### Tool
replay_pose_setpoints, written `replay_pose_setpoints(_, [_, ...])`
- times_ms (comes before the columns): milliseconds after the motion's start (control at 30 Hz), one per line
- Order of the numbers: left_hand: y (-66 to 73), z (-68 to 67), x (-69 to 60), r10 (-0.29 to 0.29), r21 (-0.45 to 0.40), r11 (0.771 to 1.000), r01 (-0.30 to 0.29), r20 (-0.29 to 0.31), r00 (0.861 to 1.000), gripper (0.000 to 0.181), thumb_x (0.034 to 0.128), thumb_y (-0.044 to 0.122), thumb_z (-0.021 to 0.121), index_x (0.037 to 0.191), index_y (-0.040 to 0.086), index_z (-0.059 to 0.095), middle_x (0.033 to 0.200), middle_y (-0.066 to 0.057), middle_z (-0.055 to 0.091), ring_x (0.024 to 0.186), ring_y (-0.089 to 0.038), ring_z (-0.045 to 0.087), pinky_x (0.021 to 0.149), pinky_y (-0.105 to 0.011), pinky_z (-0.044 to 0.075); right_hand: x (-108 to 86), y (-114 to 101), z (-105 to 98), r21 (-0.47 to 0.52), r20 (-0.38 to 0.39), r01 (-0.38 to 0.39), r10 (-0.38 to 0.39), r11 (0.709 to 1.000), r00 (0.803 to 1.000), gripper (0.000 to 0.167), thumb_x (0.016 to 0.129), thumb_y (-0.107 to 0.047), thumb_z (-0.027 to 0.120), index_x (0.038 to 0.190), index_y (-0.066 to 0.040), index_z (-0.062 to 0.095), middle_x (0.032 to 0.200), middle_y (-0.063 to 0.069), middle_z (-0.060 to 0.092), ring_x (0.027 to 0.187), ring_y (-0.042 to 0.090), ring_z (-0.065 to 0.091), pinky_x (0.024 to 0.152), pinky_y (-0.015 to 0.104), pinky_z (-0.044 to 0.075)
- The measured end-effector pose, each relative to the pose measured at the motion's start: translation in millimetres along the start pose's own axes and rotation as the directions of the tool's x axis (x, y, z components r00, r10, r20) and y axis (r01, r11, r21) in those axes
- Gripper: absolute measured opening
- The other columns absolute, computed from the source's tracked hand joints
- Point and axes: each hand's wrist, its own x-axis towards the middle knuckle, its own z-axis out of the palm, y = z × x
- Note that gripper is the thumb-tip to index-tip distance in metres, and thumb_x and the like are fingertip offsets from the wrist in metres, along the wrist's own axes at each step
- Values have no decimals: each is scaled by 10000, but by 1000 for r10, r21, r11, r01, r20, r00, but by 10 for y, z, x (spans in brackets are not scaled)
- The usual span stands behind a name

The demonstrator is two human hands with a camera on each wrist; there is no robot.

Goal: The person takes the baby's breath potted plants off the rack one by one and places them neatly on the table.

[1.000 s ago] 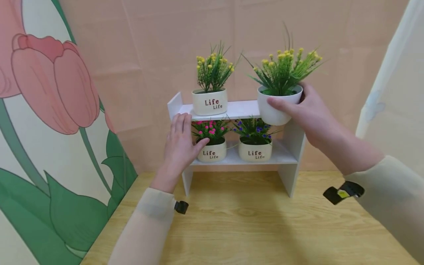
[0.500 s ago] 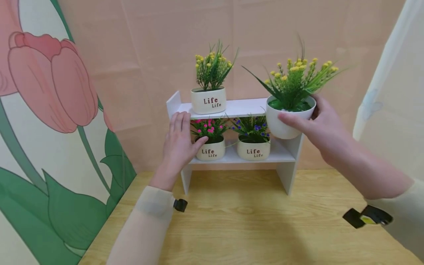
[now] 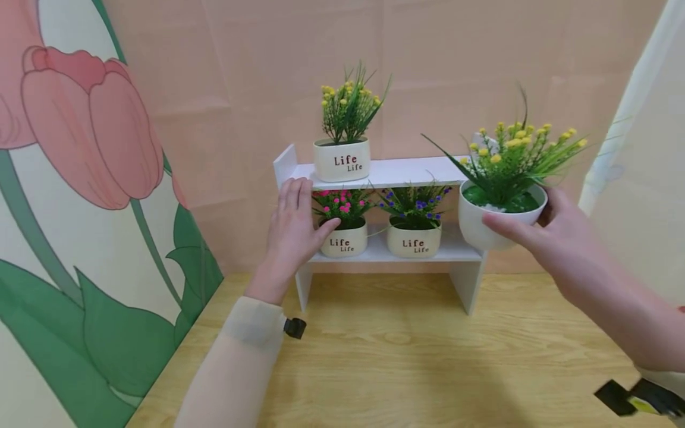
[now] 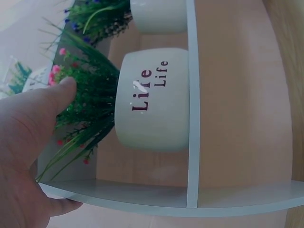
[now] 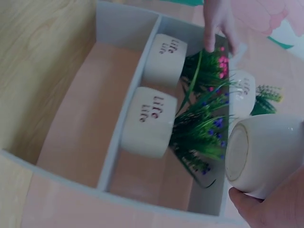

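Down swings the round yellow-flowered pot (image 3: 481, 221), right hand (image 3: 559, 241) gripping, to the shelf's (image 3: 464, 285) right end, baring more top tier (image 3: 409, 171); left hand (image 3: 289, 229), thumb spread, touches its left end.

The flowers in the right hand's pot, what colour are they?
Yellow flowers, clearest in the head view.

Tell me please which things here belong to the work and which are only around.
Work, apparently: right hand; left hand; round white pot; white shelf.
Only around: yellow-flowered Life pot; pink-flowered Life pot; blue-flowered Life pot; tulip picture.
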Motion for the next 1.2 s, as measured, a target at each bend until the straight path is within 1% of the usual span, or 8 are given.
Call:
replay_pose_setpoints(233, [2, 11, -9, -4, 5, 1000, 4, -4, 1000, 1017, 997, 591, 777, 1696, 66, 257, 1731, -146, 291, 1652, -320, 159, 1282, -580, 343, -121, 305, -62, -8, 9, 39, -39, 999, 999, 743, 1076, -319, 757, 1682, -233, 336, 1550, -15, 504, 1318, 123, 481, 894, 121, 396])
replay_pose_setpoints(467, [-1, 10, -2, 10, -8, 1000, -10, -14, 1000, 1018, 997, 586, 780, 1697, 57, 263, 1731, -157, 298, 1654, -330, 166, 1297, -577, 316, -253, 555, -84, -14, 19, 45, -44, 999, 999, 830, 1069, -258, 770, 1729, -365, 277, 1597, -57, 531, 1347, 29, 497, 912, 93, 390])
replay_pose_setpoints(700, [-5, -1, 2, 10, 4, 1000, -10, -8, 1000, 1018, 998, 588, 778, 1695, 60, 256, 1730, -154, 291, 1655, -328, 157, 1303, -564, 307, -341, 781, -125, -81, 9, 21, -20, 996, 1000, 784, 1062, -308, 775, 1713, -334, 339, 1605, -16, 521, 1325, 29, 482, 882, 87, 359])
replay_pose_setpoints(800, [-6, -3, 5, 15, 2, 1000, -15, -14, 1000, 1013, 995, 582, 784, 1688, 56, 266, 1724, -154, 296, 1651, -328, 162, 1296, -569, 320, -377, 871, -139, -102, 31, -24, 27, 994, 999, 803, 1074, -377, 746, 1729, -358, 281, 1686, 113, 442, 1479, 178, 402, 1139, 254, 336])
replay_pose_setpoints(867, [-5, 1, 3, 18, 0, 1000, -18, -15, 1000, 1012, 994, 584, 785, 1686, 56, 269, 1720, -155, 298, 1648, -327, 166, 1286, -575, 336, -394, 937, -138, -82, 52, -42, 46, 996, 998, 818, 1083, -385, 730, 1743, -361, 247, 1729, 192, 367, 1569, 314, 294, 1275, 515, 235])
replay_pose_setpoints(933, [-4, 6, 0, 19, -1, 1000, -19, -16, 1000, 1013, 992, 586, 786, 1686, 55, 273, 1719, -155, 300, 1645, -325, 170, 1279, -580, 348, -411, 1013, -130, -51, 64, -57, 60, 997, 996, 850, 1087, -375, 726, 1759, -365, 205, 1764, 228, 286, 1605, 403, 184, 1247, 753, 94])
replay_pose_setpoints(1033, [-1, 14, -7, 17, -2, 1000, -17, -10, 1000, 1012, 993, 587, 783, 1687, 60, 269, 1721, -152, 296, 1645, -321, 167, 1275, -583, 353, -429, 1144, -104, -13, 74, -86, 86, 996, 994, 876, 1092, -355, 725, 1765, -392, 166, 1782, 223, 238, 1617, 370, 147, 1215, 797, 106])
replay_pose_setpoints(1200, [-6, 17, -3, 17, 0, 1000, -17, -13, 1000, 1005, 997, 578, 784, 1687, 65, 264, 1721, -152, 298, 1647, -326, 167, 1288, -575, 334, -448, 1387, -72, 15, 78, -93, 91, 996, 993, 875, 1104, -302, 714, 1765, -379, 144, 1779, 104, 267, 1592, 163, 239, 1191, 314, 361])
